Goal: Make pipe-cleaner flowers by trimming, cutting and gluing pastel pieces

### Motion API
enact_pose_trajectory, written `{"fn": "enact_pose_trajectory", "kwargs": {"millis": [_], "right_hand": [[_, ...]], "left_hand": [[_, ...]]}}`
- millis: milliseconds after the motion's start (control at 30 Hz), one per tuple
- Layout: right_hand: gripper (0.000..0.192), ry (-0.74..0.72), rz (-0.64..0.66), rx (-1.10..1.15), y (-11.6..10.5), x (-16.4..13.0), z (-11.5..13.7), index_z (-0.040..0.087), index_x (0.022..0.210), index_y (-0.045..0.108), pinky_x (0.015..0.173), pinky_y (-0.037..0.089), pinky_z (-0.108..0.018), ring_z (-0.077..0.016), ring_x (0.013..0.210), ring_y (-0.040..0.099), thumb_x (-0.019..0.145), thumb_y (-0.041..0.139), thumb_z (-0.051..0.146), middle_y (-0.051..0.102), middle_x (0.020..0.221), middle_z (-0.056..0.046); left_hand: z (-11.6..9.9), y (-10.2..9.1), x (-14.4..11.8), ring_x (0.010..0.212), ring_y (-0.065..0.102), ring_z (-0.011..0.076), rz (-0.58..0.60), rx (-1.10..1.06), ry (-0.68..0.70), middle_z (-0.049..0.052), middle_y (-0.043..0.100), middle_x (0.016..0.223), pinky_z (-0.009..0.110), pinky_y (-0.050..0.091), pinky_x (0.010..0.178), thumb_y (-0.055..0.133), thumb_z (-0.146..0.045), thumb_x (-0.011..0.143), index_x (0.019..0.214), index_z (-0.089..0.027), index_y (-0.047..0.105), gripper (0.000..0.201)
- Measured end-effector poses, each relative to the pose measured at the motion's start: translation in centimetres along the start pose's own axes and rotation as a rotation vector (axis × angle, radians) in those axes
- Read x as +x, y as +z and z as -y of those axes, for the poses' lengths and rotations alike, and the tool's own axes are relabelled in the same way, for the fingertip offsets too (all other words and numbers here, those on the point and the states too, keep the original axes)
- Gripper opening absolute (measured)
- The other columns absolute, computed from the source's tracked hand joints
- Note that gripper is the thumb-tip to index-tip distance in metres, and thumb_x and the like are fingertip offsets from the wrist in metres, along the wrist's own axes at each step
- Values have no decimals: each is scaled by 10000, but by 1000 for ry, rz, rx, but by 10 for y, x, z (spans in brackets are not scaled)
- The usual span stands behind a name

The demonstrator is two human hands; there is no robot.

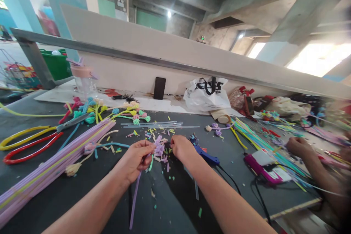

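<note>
My left hand (141, 155) is closed in a pinch on a thin purple straw stem (135, 203), whose lower end hangs down over the table. At its top, beside my fingertips, is a lilac flower-like cluster of short straw pieces (159, 147). My right hand (180, 147) is just right of that cluster, fingers curled together; anything in them is hidden. Small cut straw pieces (164, 158) lie scattered beneath and around both hands. Right of my right hand lies a blue glue gun (208, 156), partly covered by my wrist.
On the left are scissors (33, 140) with yellow and red handles, and a bundle of purple straws (60, 161). Finished-looking straw flowers (137, 115), a phone (159, 88) and a white bag (207, 95) sit behind. A magenta-and-white device (267, 168) with cables lies right, near another person's hand (297, 147).
</note>
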State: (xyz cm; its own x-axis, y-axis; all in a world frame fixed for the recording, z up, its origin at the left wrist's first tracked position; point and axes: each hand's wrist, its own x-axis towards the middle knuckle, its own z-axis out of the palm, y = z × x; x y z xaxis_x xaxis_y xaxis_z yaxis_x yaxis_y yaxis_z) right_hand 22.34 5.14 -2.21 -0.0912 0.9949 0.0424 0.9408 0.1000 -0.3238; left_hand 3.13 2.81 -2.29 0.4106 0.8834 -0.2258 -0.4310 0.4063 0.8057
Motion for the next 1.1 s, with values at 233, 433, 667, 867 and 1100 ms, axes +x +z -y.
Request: {"fn": "enact_pose_trajectory", "kwargs": {"millis": [233, 433, 667, 867, 1100], "right_hand": [[119, 117, -83, 317, 1, 9, -3, 127, 885, 598, 646, 489, -309, -173, 683, 621, 796, 523, 102, 628, 776, -58], [195, 110, -87, 746, -10, 5, -2, 195, 899, 536, 439, 453, -210, -79, 398, 551, 749, 432, 127, 562, 640, 46], [182, 77, -48, 1134, -27, -7, 3, 186, 783, 527, 478, 460, -221, -88, 442, 560, 690, 623, 310, 649, 642, 14], [143, 27, 25, 1379, -37, -16, 8, 170, 635, 603, 646, 440, -245, -100, 619, 571, 642, 720, 252, 661, 741, -4], [76, -40, 7, 1345, -29, -21, 22, 190, 610, 658, 802, 377, -296, -174, 909, 525, 651, 714, 222, 600, 942, -20]], "left_hand": [[-3, 4, -2, 332, 313, -10, 24, -74, -73, -60, 460, 537, 126, 86, 315, 682, -208, 655, 636, -141, 477, 217], [-5, 5, -2, 337, 302, -21, 67, -100, -113, -54, 450, 585, 121, 85, 314, 639, -184, 699, 642, -134, 478, 178], [-7, 9, -5, 346, 304, -21, 74, -81, -145, -34, 478, 620, 123, 78, 314, 600, -165, 734, 658, -127, 489, 140], [-4, 9, -7, 335, 285, -22, 55, -78, -186, -44, 469, 590, 121, 70, 311, 598, -168, 743, 666, -130, 493, 135], [-2, 11, -5, 334, 263, -13, 62, -52, -197, -65, 412, 526, 127, 66, 311, 597, -181, 745, 675, -138, 496, 130]]}}
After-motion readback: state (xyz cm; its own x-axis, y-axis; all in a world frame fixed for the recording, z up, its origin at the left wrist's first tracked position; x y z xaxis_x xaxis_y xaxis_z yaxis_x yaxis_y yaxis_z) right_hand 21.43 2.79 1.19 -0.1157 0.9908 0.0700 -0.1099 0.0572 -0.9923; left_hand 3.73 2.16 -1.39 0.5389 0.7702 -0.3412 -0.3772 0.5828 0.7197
